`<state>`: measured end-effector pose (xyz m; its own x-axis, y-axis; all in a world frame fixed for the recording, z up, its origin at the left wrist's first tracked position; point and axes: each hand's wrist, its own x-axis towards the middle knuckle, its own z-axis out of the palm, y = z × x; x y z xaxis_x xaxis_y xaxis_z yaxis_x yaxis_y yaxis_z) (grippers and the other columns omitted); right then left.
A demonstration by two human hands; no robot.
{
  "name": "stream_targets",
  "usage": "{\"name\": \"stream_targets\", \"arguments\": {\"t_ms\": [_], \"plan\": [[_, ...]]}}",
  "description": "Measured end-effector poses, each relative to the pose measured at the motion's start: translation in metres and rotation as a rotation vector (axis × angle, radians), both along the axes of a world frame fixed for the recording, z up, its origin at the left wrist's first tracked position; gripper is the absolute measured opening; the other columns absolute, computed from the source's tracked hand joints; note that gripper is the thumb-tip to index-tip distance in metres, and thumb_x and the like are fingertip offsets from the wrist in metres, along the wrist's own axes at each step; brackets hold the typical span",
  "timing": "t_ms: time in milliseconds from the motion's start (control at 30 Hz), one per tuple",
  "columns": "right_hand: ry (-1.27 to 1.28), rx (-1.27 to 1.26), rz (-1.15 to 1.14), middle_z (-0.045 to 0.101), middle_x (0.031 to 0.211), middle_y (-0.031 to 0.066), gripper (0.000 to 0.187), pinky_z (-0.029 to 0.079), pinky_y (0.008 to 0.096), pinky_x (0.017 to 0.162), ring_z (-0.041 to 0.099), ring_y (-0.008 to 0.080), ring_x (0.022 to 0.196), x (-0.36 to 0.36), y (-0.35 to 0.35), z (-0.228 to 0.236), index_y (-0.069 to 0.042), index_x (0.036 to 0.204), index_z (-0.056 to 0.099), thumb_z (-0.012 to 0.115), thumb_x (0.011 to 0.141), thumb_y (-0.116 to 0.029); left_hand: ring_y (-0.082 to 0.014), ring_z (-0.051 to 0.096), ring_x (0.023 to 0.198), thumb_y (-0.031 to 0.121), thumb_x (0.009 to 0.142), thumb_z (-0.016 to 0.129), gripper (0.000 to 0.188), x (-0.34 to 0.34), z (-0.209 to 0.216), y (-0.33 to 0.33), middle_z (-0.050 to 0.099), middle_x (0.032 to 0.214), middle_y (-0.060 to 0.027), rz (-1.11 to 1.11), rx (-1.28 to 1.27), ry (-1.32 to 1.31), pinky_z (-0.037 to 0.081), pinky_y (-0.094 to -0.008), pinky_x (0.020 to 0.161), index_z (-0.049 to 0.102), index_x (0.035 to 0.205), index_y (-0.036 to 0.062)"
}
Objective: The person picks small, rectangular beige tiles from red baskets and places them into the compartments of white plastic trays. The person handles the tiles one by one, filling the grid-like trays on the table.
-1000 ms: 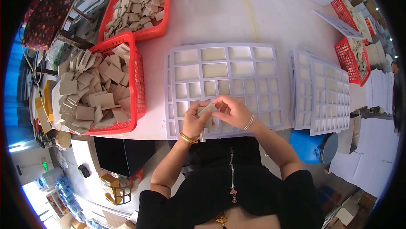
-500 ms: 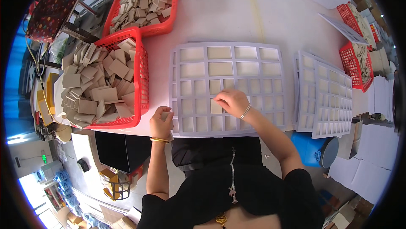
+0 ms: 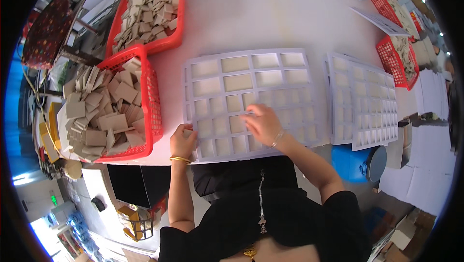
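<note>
A white tray (image 3: 188, 83) divided into rectangular compartments lies on the table in front of me, with another layer showing under its edge. Several compartments hold flat beige pieces. One small beige tile (image 3: 236, 124) lies in a middle compartment, just left of my right hand (image 3: 263, 125). That hand hovers over the tray, fingers bent and apart, with nothing visible between them. My left hand (image 3: 181, 141) is at the tray's lower left corner, its fingers curled round a small beige tile that is mostly hidden.
A red basket (image 3: 155, 112) heaped with beige tiles stands left of the tray, and a second red basket (image 3: 180, 15) of smaller tiles behind it. More compartment trays (image 3: 333, 97) are stacked at the right, and a red basket (image 3: 391, 63) stands beyond them. A blue barrel (image 3: 350, 163) is below.
My right hand has let go of the small tile, which now lies in a compartment, and has drawn back to the right. The view has shifted slightly. The left hand stays by the corner.
</note>
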<state>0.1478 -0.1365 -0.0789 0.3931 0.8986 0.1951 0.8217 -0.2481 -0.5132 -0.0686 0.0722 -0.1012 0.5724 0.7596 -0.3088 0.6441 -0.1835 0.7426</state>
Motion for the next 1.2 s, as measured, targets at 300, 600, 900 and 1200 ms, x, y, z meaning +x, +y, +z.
{"name": "stream_targets", "arguments": {"t_ms": [300,600,900,1200], "plan": [[0.051,-0.079,-0.791,0.057,0.113,0.0204,0.045,0.042,0.0428,0.092,0.054,0.0372,0.105,0.088,-0.158,-0.061,0.004,0.116,0.055,0.061,0.087,-0.029,-0.0157,0.063,0.063,0.008,0.078,0.068,0.031,0.0,0.006,0.003,0.063,0.087,-0.0082,-0.019,-0.061,-0.11,0.055,-0.0295,0.047,0.063,0.107,-0.0004],[0.213,0.367,-0.917,0.062,0.099,0.0102,0.029,0.044,0.029,0.077,0.055,0.0174,0.087,0.056,-0.144,-0.034,0.001,0.11,0.06,0.059,0.089,-0.019,-0.0157,0.063,0.061,0.007,0.079,0.068,0.032,-0.003,0.015,-0.003,0.064,0.087,-0.0088,-0.018,-0.013,-0.091,0.054,-0.0285,0.045,0.062,0.109,-0.001],[0.291,0.631,-0.855,0.06,0.096,0.0031,0.023,0.041,0.0226,0.072,0.05,0.0093,0.078,0.05,-0.156,0.01,0.002,0.111,0.058,0.049,0.096,-0.012,-0.0152,0.063,0.06,0.005,0.08,0.068,0.032,0.0,0.035,-0.009,0.064,0.086,-0.0083,0.092,-0.14,-0.146,0.051,-0.0272,0.046,0.061,0.11,-0.0021],[0.297,0.501,-1.08,0.065,0.113,0.009,0.034,0.044,0.0274,0.093,0.059,0.0153,0.105,0.166,-0.269,0.022,0.001,0.117,0.061,0.059,0.094,-0.023,-0.0211,0.067,0.079,0.013,0.079,0.07,0.039,0.079,0.07,-0.05,0.069,0.097,-0.0106,-0.306,0.087,-0.385,0.054,-0.0321,0.065,0.061,0.116,0.0048]]}}
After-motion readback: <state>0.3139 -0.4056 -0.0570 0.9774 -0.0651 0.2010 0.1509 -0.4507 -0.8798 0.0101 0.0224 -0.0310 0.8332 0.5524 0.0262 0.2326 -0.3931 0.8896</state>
